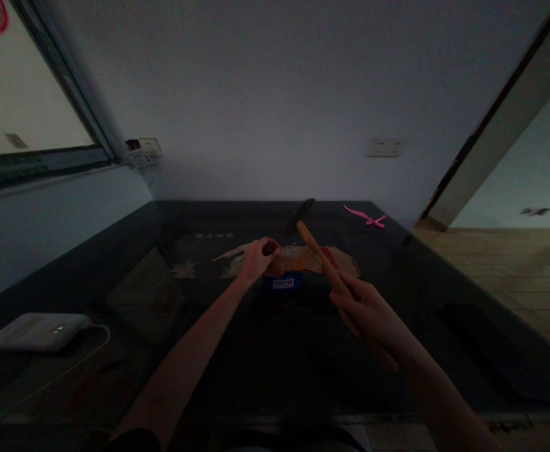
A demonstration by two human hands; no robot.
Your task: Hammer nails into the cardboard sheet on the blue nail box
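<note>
My right hand (366,306) is closed around the wooden handle of a hammer (319,254). Its dark head is raised and points away from me, above the far side of the board. At the left end of a brown, ragged-edged board (298,258), my left hand (257,260) is closed, with its fingertips around a small reddish-brown roundish thing (270,248). The exact kind of that small thing is too dim to make out. Just under the board's near edge shows a blue box (282,281) with a white label.
Everything rests on a dark glossy table (256,376) against a wall. A pink ribbon (369,220) lies at the far right. On the left is a white power bank-like device (39,331) with a cable (68,370). Wall sockets (385,148) are behind.
</note>
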